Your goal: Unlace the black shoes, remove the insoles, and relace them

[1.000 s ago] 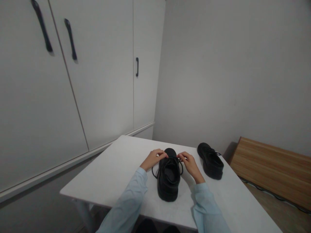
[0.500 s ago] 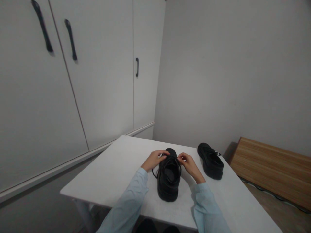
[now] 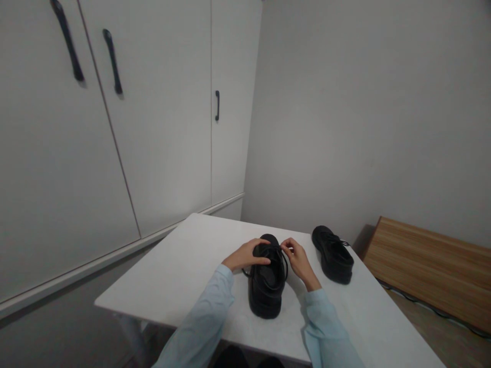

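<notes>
A black lace-up shoe [image 3: 265, 296] stands on the white table [image 3: 164, 276], its toe pointing away and its heel toward me. My left hand [image 3: 247, 254] lies at the shoe's left side, thumb and fingers spread apart over the lacing area. On the other side, my right hand [image 3: 296, 257] pinches the black shoelace [image 3: 286, 266] near the top of the lacing. A loop of lace hangs down the shoe's right side, and some lace shows below my left hand.
A second black shoe [image 3: 337, 260] with tied laces stands near the table's right edge. White cabinets [image 3: 164, 128] with dark handles rise on the left. A wood-grain board [image 3: 429, 266] is beyond the table on the right, with a cable below it.
My left hand's thumb has opened away from its fingers and moved nearer, over the shoe's opening. My right hand has shifted slightly, still at the lace.
</notes>
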The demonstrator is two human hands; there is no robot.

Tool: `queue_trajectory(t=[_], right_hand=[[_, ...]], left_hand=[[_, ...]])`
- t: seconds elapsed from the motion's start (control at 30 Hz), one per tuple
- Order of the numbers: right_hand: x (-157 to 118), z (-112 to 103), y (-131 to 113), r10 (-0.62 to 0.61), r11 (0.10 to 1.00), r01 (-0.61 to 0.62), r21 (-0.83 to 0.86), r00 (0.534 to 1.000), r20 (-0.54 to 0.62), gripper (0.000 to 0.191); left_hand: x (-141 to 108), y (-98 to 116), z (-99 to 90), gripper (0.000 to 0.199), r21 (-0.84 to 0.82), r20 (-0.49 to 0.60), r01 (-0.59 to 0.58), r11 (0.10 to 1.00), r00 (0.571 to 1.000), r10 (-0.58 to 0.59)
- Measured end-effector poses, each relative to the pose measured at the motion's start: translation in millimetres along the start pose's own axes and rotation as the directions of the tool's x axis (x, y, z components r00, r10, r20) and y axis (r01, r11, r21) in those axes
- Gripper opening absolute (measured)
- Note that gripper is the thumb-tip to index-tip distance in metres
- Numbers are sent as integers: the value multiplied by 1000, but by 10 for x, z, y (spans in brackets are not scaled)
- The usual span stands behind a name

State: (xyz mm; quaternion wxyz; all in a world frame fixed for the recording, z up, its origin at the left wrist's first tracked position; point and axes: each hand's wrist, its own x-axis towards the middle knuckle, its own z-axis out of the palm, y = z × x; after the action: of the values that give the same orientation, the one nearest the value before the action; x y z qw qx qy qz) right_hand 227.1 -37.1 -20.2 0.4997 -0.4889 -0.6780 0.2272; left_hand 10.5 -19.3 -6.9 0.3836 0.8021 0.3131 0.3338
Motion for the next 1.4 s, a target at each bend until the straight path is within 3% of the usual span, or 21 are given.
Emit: queue_trajectory(t=[0.4, 0.77, 0.93, 1.17, 1.4], right_hand=[[16, 45, 66, 6, 997, -4, 79, 1000, -19, 30], [-2, -60, -133, 89, 954, -92, 286, 996, 21, 37], [-2, -50, -135, 90, 929, -96, 358, 995, 34, 31], [21, -75, -80, 6, 977, -7, 213, 1000, 4, 18], [14, -117, -58, 2, 999, -4, 46, 999, 52, 15]], left_hand=[[3, -11, 10, 58, -9, 4, 2, 1000, 1000, -2], [6, 15, 14, 57, -31, -5, 18, 999, 1000, -18], [4, 12, 12, 57, -30, -5, 14, 999, 1000, -14], [5, 28, 12, 56, -39, -10, 12, 999, 1000, -12], [8, -14, 17, 56, -34, -5, 11, 999, 1000, -11]])
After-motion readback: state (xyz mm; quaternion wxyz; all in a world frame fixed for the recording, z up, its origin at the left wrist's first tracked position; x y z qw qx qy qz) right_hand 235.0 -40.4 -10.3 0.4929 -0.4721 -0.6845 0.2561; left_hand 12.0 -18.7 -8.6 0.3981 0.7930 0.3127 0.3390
